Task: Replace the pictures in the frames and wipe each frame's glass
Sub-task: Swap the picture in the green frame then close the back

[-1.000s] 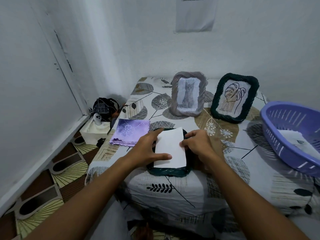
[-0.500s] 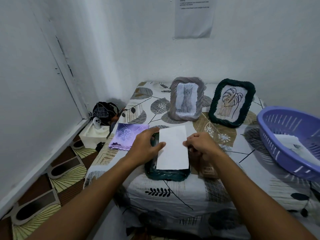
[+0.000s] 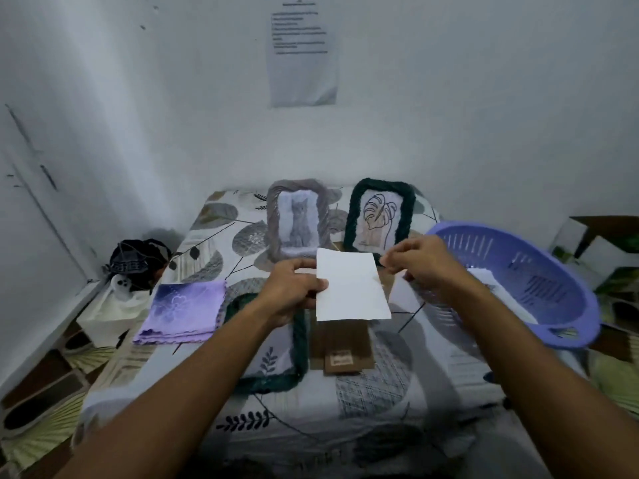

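Nearest the camera, two bare forearms reach forward over a table (image 3: 397, 385) covered in a leaf-print cloth. Flat on the cloth lies an open dark green frame (image 3: 299, 344), its long axis running away from the viewer; the cloth pattern shows through its opening. Just right of it lies a brown backing board (image 3: 342, 344), flat, its long side also running near to far.

Above these, the left hand (image 3: 288, 292) pinches the left edge of a white sheet (image 3: 351, 286) between thumb and curled fingers. The sheet is held up off the table, blank side to the camera, long axis roughly upright and tilted a little, its top leaning left. The right hand (image 3: 423, 264) is at the sheet's upper right corner with fingers curled together; motion blur makes it hard to say whether it touches the paper, so its grip cannot be told.

Left of the green frame a folded purple cloth (image 3: 183, 311) rests on the table. At the right, a purple plastic basket (image 3: 539, 271) holds white paper.

Farther back, two frames stand upright side by side, facing the viewer: a grey frame (image 3: 297, 219) with a cat picture and a dark green frame with a leaf drawing (image 3: 380, 214). On the wall behind hangs a printed notice (image 3: 302, 51).
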